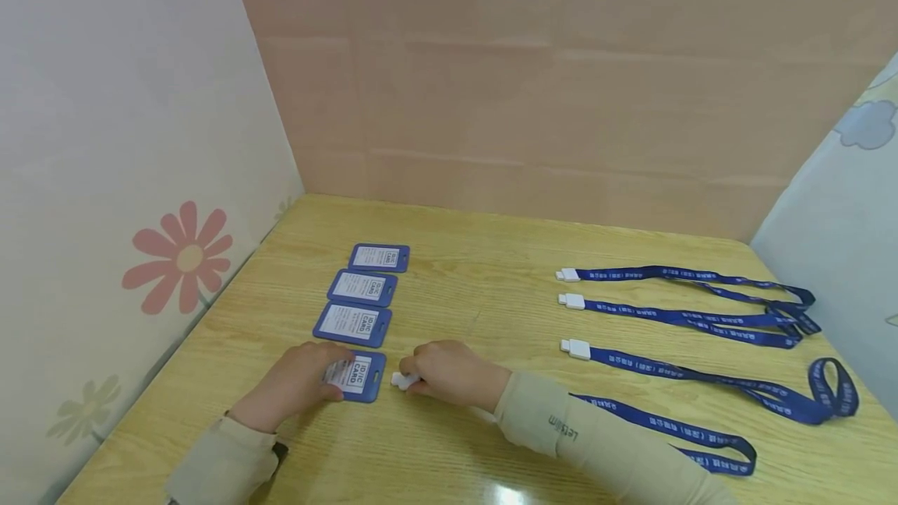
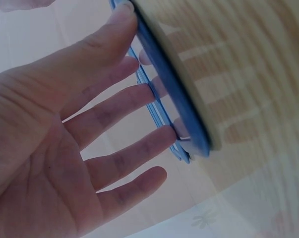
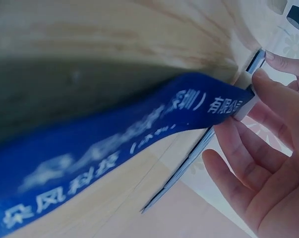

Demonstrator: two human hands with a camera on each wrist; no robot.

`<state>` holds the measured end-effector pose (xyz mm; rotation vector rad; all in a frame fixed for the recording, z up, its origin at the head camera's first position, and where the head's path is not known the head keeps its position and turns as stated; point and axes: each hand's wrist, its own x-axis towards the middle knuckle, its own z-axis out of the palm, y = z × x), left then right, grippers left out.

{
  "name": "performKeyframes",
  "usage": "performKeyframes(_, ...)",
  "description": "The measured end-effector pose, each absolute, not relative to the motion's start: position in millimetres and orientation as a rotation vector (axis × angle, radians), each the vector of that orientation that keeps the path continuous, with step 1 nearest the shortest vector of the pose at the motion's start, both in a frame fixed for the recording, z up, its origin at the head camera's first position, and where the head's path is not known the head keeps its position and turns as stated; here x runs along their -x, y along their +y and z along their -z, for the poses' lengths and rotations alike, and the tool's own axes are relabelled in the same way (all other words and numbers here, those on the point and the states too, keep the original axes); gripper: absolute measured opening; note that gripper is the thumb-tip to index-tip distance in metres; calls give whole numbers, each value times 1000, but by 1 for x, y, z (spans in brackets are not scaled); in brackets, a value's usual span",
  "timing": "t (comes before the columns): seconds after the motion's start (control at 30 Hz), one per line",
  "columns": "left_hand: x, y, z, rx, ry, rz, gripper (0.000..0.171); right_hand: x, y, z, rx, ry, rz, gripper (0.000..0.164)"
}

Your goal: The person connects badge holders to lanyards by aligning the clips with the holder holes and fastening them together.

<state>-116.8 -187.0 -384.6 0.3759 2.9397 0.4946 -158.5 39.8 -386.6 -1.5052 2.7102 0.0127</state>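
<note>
Pale wood-grain table [image 1: 477, 279]: nearest flat blue ribbon lanyard [image 1: 659, 422], white-lettered, loops under right forearm [image 1: 596, 435]. Rectangular blue-framed card holder [image 1: 360, 375], white "ID/IC CARD" insert, lies near left; left hand [image 1: 298, 380] holds edges. White plastic clip [image 1: 402, 381], just beside, pinched by right hand [image 1: 449, 371].

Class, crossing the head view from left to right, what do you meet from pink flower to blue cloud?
Pink flower → left hand → nearest card holder → gripped white clip → right hand → farthest lanyard → blue cloud.
</note>
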Motion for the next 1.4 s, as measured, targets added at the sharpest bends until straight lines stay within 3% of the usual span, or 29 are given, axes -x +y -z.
performKeyframes(1.4, 119, -184, 382, -396, 2964, -474, 47, 162, 17, 387, 1580, 2694, -89, 13)
